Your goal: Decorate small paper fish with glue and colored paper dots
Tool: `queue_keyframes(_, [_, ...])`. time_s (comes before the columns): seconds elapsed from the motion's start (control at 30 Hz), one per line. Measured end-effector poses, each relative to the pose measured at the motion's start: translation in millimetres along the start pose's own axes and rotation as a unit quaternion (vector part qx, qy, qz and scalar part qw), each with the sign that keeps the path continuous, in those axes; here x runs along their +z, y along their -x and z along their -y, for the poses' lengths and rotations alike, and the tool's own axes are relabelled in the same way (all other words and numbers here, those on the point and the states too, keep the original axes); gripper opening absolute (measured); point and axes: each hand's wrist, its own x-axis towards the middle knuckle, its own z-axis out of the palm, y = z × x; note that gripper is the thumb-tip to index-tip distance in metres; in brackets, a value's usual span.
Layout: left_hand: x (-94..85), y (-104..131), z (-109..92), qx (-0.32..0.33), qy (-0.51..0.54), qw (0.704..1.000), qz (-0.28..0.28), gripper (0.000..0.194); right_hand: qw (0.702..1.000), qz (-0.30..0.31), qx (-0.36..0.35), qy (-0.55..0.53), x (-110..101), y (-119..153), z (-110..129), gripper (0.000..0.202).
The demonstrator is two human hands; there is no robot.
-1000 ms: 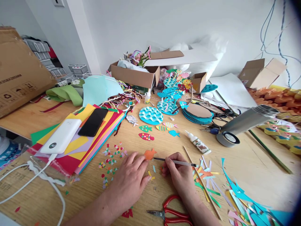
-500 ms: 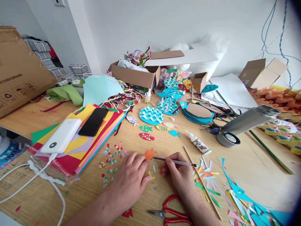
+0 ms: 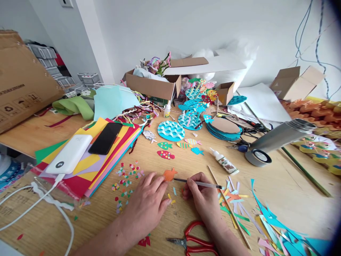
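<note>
An orange paper fish (image 3: 170,174) lies flat on the table, its tail pointing right. My left hand (image 3: 149,197) rests palm down with fingers stretched out, fingertips touching the fish's left edge. My right hand (image 3: 201,193) is closed around a slim pen (image 3: 206,184), whose dark tip lies just right of the fish, near its lower edge. Small yellow and pale blue paper bits (image 3: 174,191) lie between the hands. Red-handled scissors (image 3: 195,240) lie beside my right wrist. Decorated paper fish (image 3: 165,154) lie farther back, near a blue wavy disc (image 3: 171,131).
Coloured paper sheets (image 3: 77,183) at left carry a power bank (image 3: 69,153) and a phone (image 3: 106,138). Confetti dots (image 3: 125,181) lie left of my hand. A glue bottle (image 3: 224,161), a wooden stick (image 3: 231,209), paper strips (image 3: 282,227) and a steel flask (image 3: 282,137) occupy the right.
</note>
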Motion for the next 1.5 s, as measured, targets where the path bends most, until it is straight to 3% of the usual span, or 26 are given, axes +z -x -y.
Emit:
queue_keyframes(0.23, [-0.1,-1,0,-0.002,0.001,1.0,-0.001,0.034,1.0,0.002,0.01,-0.006,-2,-2,-6,0.033])
queue_keyframes(0.47, [-1.5,0,0,0.001,0.008,1.0,-0.001,0.034,0.999,-0.035,-0.014,-0.021,1,0,8,0.036])
queue_keyframes(0.93, [-5.2,-1,15,0.026,0.033,0.999,-0.006,0.028,0.999,0.016,0.003,-0.039,2,-10,28,0.035])
queue_keyframes(1.17, [-6.0,-2,17,0.035,0.041,0.999,-0.01,0.034,0.999,0.002,-0.027,-0.039,11,-26,13,0.034])
queue_keyframes(1.5, [-5.9,-5,17,0.025,0.037,0.999,0.008,0.034,0.999,0.049,-0.022,-0.007,14,-28,3,0.036])
